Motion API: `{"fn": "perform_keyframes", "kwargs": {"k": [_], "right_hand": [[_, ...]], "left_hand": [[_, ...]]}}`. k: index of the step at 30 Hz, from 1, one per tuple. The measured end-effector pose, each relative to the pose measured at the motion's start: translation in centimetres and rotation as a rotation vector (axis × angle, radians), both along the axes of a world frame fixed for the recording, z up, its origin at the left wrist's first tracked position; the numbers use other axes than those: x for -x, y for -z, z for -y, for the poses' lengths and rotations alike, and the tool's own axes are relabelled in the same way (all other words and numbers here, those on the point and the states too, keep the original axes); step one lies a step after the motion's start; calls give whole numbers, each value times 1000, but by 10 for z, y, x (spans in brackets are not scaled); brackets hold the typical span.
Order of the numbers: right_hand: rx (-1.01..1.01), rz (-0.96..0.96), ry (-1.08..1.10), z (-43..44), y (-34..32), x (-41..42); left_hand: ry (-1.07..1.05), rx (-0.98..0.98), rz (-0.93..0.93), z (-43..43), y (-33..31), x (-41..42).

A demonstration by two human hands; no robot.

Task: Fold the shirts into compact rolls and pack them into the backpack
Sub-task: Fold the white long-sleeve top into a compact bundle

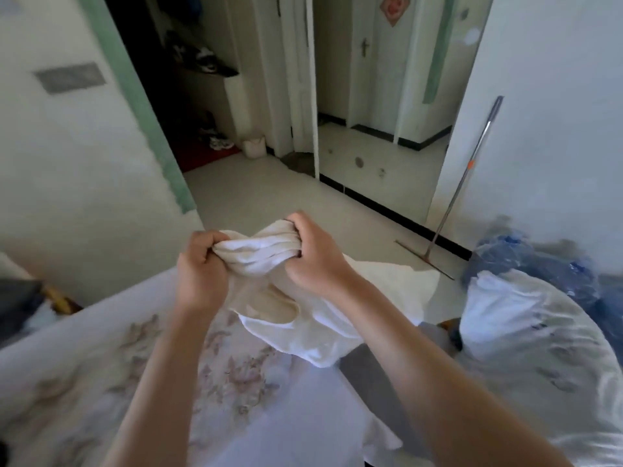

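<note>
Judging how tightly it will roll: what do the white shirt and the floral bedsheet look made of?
White shirt: soft matte knit, probably cotton; it bunches in limp, fine folds where the left hand and right hand grip it. Floral bedsheet: thin woven cloth, faint sheen, lying mostly smooth; fibre unclear.

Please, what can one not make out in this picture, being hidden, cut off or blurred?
1. Head view: the fingertips of the left hand and the right hand, buried in the folds of the white shirt that they grip.
2. Head view: the dark object at the left edge, cut off and blurred; backpack or not, I cannot tell.
3. Head view: the contents of the plastic-wrapped bundle at the right, blurred by its glossy wrap.
</note>
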State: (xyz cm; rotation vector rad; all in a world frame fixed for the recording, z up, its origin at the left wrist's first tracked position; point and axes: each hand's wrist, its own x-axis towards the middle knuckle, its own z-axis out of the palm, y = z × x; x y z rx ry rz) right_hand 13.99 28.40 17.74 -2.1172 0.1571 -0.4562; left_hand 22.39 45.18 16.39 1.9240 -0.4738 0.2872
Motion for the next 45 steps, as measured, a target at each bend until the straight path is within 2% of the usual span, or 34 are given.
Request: {"fn": "perform_keyframes", "kwargs": {"k": [3, 5, 8, 10, 12, 15, 18, 19, 20, 22, 23, 24, 25, 27, 29, 32, 34, 35, 37, 40, 43, 45], "right_hand": [[31, -101, -109, -78, 40, -41], [63, -220, -166, -124, 77, -56], [109, -381, -236, -181, 126, -66], [143, -430, -246, -212, 148, -70], [152, -444, -275, -239, 159, -73], [165, -444, -315, -265, 166, -76], [147, -431, -270, -265, 177, -83], [202, -425, -251, -259, 181, -86], [347, -420, -231, -252, 186, -90], [749, -479, -199, -233, 195, -97], [917, -572, -192, -223, 199, -103], [1010, -662, -181, -214, 202, -109], [1021, -728, -155, -206, 206, -118], [918, -755, -88, -199, 202, -142], [777, -682, -44, -202, 186, -175], [511, -404, 35, -217, 144, -233], [265, -254, -68, -232, 121, -267], [182, -260, -180, -239, 116, -281], [180, -390, -370, -249, 122, -294], [318, -504, -471, -245, 164, -281], [457, -566, -479, -224, 224, -233], [463, -535, -479, -212, 257, -190]], "left_hand": [[-128, -210, -187, -95, 25, -20], [-130, -354, -314, -151, 63, -28], [-104, -391, -540, -226, 135, -34], [-83, -494, -576, -257, 161, -26], [31, -639, -550, -267, 162, -11], [179, -480, -559, -260, 163, -3], [115, -423, -494, -259, 172, -15], [82, -438, -481, -260, 173, -20], [57, -445, -468, -262, 176, -26], [30, -448, -463, -267, 179, -39], [22, -453, -472, -269, 180, -46], [19, -464, -485, -271, 182, -54], [23, -480, -499, -271, 182, -62], [24, -523, -517, -271, 178, -76], [-23, -544, -501, -272, 170, -96], [-208, -545, -456, -276, 158, -137], [-311, -457, -480, -279, 154, -163], [-351, -404, -497, -279, 155, -172], [-436, -353, -517, -278, 163, -179], [-486, -425, -446, -275, 183, -164], [-278, -483, -392, -266, 213, -130], [-64, -530, -488, -255, 231, -103]]}}
